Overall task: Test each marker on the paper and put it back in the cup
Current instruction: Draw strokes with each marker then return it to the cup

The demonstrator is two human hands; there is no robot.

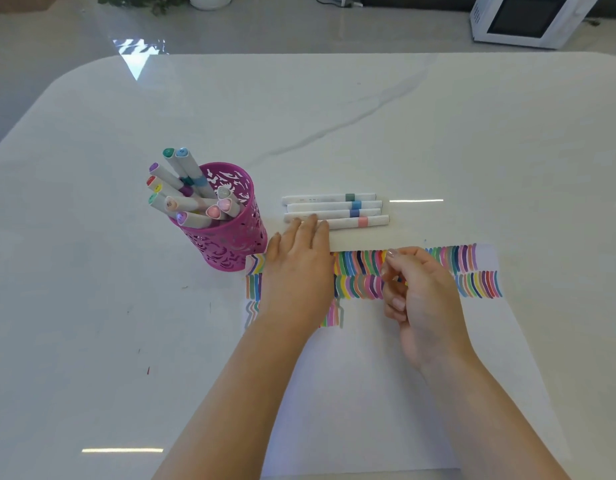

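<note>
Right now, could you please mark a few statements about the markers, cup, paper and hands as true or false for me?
1. Four markers lie side by side on the table beyond the paper. True.
2. The cup is blue. False: it is pink.
3. The left hand lies flat, fingertips touching the lying markers. True.
4. The paper is blank. False: rows of coloured strokes cross its far end.
5. The cup is empty. False: it holds a bunch of capped markers.
</note>
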